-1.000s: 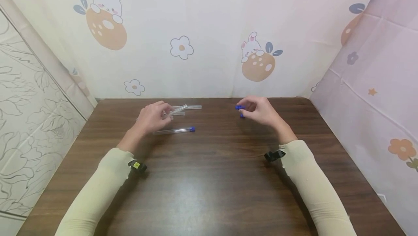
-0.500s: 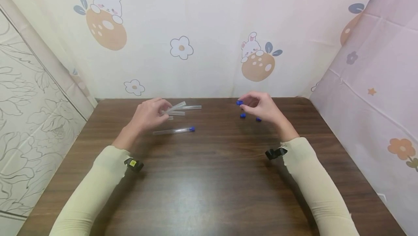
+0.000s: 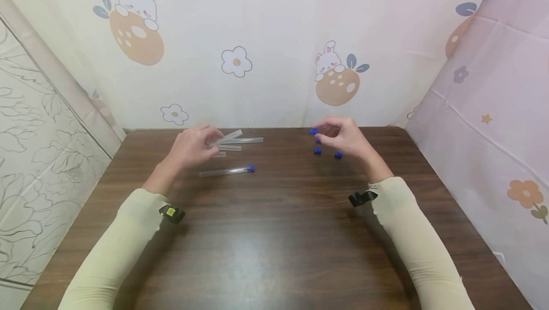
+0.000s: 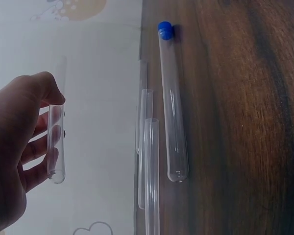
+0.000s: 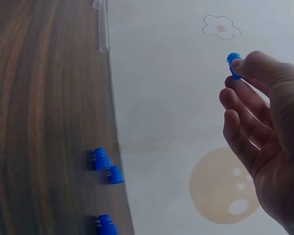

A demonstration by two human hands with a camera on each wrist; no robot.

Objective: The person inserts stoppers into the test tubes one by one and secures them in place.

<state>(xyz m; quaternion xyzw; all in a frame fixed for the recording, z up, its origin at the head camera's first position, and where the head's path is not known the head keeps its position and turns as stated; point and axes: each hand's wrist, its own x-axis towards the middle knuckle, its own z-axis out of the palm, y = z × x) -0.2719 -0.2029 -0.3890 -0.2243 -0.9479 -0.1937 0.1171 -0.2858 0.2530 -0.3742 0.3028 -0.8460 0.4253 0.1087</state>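
My left hand [image 3: 193, 145] holds a clear test tube [image 4: 57, 142] above the table's back left, thumb on one side and fingers on the other. Its rounded bottom points down in the left wrist view. Over at the back right, my right hand [image 3: 345, 137] pinches a small blue stopper [image 5: 233, 63] between thumb and index finger, the other fingers loosely bent. Below that hand lie several blue stoppers, among them one stopper [image 3: 318, 151] and another stopper [image 3: 339, 155]. Under the left hand are several uncapped tubes [image 3: 253, 140]. Nearer, a capped test tube [image 3: 227, 172] lies flat.
The brown wooden table [image 3: 266, 234] ends at a patterned curtain [image 3: 274, 24] along its back edge. More curtain [image 3: 506, 110] hangs at the right, and a white panel with line drawings [image 3: 38, 157] stands at the left. Each sleeve carries a small black camera [image 3: 171, 213].
My left hand has shifted slightly left and back, holding the tube. The right hand has lifted its stopper away from those on the table, which now show more.
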